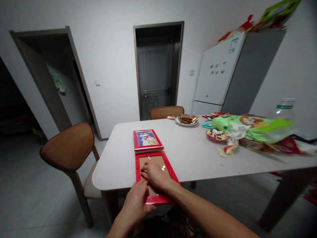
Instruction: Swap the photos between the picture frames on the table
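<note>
A red picture frame [170, 168] lies back side up at the table's near edge, partly overhanging it. Its brown backing board [158, 161] faces me, with small metal pieces on it. My left hand [137, 197] grips the frame's near left corner, thumb at the near edge and fingers over the left side. Over the board, my right hand [155, 174] is closed, its bent fingertips pressed together near the board's left edge. Whatever is at those fingertips is hidden. Just beyond, a second red picture frame [135, 140] lies face up, showing a photo [148, 138] of people.
The white table [116, 155] carries a plate of wrapped snacks [187, 120], an opened pomegranate [217, 135], peel pieces, a green plastic bag [257, 127] and a clear bottle [282, 110] on the right. Wooden chairs stand left [69, 145] and behind [167, 112].
</note>
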`<state>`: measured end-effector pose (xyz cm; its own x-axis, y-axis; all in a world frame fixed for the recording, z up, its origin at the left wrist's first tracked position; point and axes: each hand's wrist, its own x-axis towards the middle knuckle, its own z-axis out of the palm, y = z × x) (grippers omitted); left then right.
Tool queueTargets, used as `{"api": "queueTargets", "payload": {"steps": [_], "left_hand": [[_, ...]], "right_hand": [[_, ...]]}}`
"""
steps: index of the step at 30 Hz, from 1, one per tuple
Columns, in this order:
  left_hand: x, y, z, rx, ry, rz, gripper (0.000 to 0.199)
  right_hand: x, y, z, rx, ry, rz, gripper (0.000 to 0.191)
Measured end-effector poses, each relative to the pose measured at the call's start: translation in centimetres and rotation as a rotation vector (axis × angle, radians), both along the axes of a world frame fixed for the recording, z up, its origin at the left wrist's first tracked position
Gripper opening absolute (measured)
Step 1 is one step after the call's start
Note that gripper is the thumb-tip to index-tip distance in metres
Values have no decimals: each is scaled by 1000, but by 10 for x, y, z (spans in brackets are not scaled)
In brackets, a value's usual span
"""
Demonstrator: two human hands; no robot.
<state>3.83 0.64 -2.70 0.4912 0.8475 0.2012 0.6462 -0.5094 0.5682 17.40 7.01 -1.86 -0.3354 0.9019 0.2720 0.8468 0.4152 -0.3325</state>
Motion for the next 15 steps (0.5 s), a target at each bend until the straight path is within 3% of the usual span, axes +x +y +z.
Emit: {"api": "queueTargets", "payload": {"steps": [8,12,15], "left_hand": [[-1,0,0,-19,7,9,69],[0,0,-2,-32,19,16,67],[0,2,-3,-24,11,18,65]], "right_hand": [[1,11,-4,35,8,-94,21],[11,18,-4,77,-23,-259,25],[15,23,-5,66,-88,-293,22]]}}
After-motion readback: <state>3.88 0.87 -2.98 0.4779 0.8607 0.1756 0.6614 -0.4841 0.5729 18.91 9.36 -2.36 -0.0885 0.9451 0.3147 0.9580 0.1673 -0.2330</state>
